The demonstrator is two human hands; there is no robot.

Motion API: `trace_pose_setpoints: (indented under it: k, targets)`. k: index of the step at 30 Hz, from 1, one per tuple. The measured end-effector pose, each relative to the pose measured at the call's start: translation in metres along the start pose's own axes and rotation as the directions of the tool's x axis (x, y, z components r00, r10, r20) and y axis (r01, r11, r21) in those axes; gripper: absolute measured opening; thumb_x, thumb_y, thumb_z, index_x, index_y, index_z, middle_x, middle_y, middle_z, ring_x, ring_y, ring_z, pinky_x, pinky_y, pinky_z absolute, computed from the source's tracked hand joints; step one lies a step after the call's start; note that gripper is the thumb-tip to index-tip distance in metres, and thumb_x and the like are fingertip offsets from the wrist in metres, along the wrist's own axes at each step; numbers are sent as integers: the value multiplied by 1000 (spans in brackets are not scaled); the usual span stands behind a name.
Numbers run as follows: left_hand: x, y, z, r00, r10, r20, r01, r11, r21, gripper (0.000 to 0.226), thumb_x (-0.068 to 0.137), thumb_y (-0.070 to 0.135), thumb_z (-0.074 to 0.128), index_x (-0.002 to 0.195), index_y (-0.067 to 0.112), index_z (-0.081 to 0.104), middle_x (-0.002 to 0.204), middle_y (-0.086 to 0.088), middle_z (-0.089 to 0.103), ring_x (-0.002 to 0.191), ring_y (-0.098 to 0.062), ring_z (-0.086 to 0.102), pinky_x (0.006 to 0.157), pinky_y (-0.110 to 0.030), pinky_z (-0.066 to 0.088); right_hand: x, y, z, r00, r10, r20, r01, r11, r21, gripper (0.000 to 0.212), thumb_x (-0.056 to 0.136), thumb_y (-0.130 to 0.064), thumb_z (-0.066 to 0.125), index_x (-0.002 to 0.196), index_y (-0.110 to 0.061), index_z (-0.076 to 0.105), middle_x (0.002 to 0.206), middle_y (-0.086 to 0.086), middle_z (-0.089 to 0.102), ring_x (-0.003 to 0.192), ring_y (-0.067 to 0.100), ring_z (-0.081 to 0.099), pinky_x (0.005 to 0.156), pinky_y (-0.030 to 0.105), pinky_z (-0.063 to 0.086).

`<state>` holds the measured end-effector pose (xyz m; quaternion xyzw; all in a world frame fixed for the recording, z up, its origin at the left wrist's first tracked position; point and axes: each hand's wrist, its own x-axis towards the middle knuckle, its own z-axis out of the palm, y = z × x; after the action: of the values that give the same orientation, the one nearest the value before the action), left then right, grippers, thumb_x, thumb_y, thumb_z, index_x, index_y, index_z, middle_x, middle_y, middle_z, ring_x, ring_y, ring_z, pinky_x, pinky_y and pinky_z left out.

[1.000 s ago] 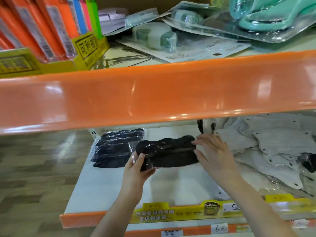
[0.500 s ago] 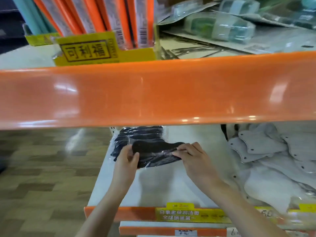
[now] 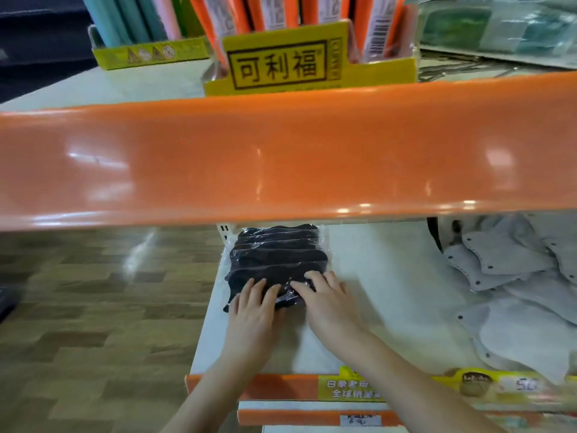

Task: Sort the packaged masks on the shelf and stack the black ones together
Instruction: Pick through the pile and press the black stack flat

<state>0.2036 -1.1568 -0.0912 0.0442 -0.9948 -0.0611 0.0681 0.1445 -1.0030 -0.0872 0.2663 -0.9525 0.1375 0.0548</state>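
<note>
On the white lower shelf [image 3: 368,276], near its left end, a stack of black masks [image 3: 278,257] in clear wrap lies fanned in overlapping layers, its far end reaching back under the orange rail [image 3: 281,157] of the shelf above. Both hands rest flat on the near end of the stack. Left hand [image 3: 253,307] lies palm down with its fingers straight and slightly spread, the fingertips on the wrap of the front mask. Right hand [image 3: 327,303] lies just beside it, also palm down, fingers extended and close together, pressing the right near corner of the same pack; neither hand curls around or pinches anything. To the right, well apart from the black stack, a loose heap of grey masks [image 3: 512,276] with small dark dots along their edges covers the shelf's right part. A yellow price label [image 3: 352,389] with white characters runs along the shelf's front edge. Above the rail, a yellow box [image 3: 281,67] printed with bold characters holds upright orange packs [image 3: 274,10]. Wood-pattern floor [image 3: 93,307] shows at the left.
</note>
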Motion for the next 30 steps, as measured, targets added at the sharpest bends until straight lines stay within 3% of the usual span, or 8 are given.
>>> trace_pose_setpoints:
  k: [2, 5, 9, 13, 19, 23, 28, 30]
  targets:
    - [-1, 4, 0, 999, -7, 46, 5, 999, 50, 59, 54, 19, 92, 109, 17, 69, 116, -12, 67, 109, -35, 63, 79, -47, 54, 0, -8, -5, 999, 46, 17, -45, 999, -24, 59, 50, -18, 88, 104, -31, 71, 107, -1, 66, 93, 23, 60, 62, 35, 49]
    - [3, 7, -8, 998, 20, 66, -26, 996, 89, 57, 86, 21, 68, 139, 22, 47, 149, -10, 38, 139, -33, 33, 107, -48, 34, 4, -11, -4, 999, 41, -4, -41, 999, -33, 47, 83, -17, 64, 128, -27, 58, 134, 4, 52, 119, 28, 46, 86, 42, 41]
    - [11, 4, -12, 1000, 25, 12, -26, 998, 65, 60, 80, 14, 71, 136, 25, 51, 144, -13, 45, 136, -34, 38, 104, -49, 38, 5, -15, -7, 995, 100, -1, -100, 992, -79, 48, 53, -19, 85, 99, -26, 72, 105, 2, 68, 95, 25, 62, 65, 36, 50]
    - [16, 4, -14, 996, 3, 86, -12, 995, 101, 63, 99, 10, 30, 151, 34, 4, 161, -3, -2, 147, -24, -7, 119, -39, 4, 2, -12, -6, 993, 115, 7, -113, 989, -96, 45, 66, -22, 80, 110, -24, 68, 113, 5, 64, 102, 27, 59, 75, 39, 49]
    - [17, 4, 1, 990, -13, 140, 3, 997, 71, 55, 102, 25, 33, 151, 35, 10, 160, -6, 3, 147, -26, 2, 117, -43, 10, -5, -7, -13, 988, 79, 135, -71, 995, -66, 51, 100, -41, 32, 148, -23, 27, 157, 7, 18, 142, 25, 16, 113, 39, 16]
    - [16, 6, 1, 981, -16, 196, 6, 999, 52, 50, 91, 49, 34, 127, 26, 61, 134, -16, 55, 122, -36, 54, 93, -52, 47, -1, -9, -13, 988, 63, 144, -54, 996, -68, 52, 101, -42, 30, 148, -19, 26, 158, 10, 15, 144, 26, 12, 115, 40, 12]
    - [19, 10, 0, 986, -61, 154, 57, 998, 32, 53, 101, 48, 24, 151, 29, 17, 160, -7, 9, 147, -26, 6, 116, -43, 10, -2, -6, -9, 988, 53, 145, -49, 998, -27, 52, 102, -38, 30, 149, -17, 25, 158, 12, 12, 145, 26, 9, 117, 38, 10]
    - [18, 11, -4, 992, -63, 110, 63, 998, 1, 52, 98, 39, 46, 144, 18, 37, 152, -14, 31, 141, -32, 27, 111, -48, 28, -4, -3, -9, 989, 36, 143, -37, 999, 4, 50, 102, -36, 31, 149, -17, 27, 159, 11, 13, 145, 26, 9, 117, 37, 9]
